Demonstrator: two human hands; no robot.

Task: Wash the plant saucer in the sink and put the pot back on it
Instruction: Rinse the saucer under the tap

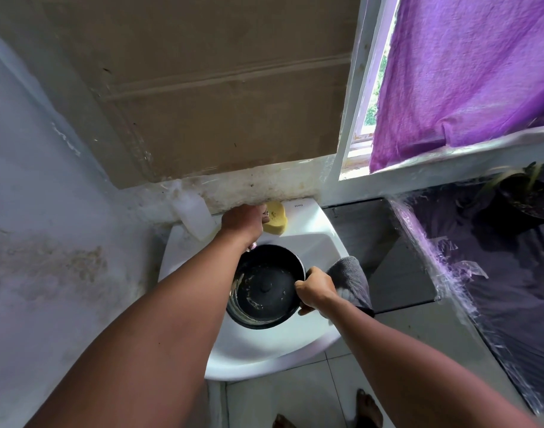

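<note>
The black round plant saucer (266, 288) lies in the white sink (274, 350), with pale dirt smears inside it. My right hand (315, 291) grips its right rim. My left hand (243, 222) is at the back of the sink, closed over the tap area; what it holds is hidden under the hand. A yellow sponge (277, 219) lies right beside that hand on the sink's back ledge. The black plant pot (528, 196) with long leaves stands on the dark counter at the far right.
A grey towel (352, 281) hangs over the sink's right edge. A white plastic bottle (193, 213) leans at the sink's back left corner. A plastic-wrapped dark counter (496, 273) stretches along the right. A purple curtain (465, 72) hangs over the window above.
</note>
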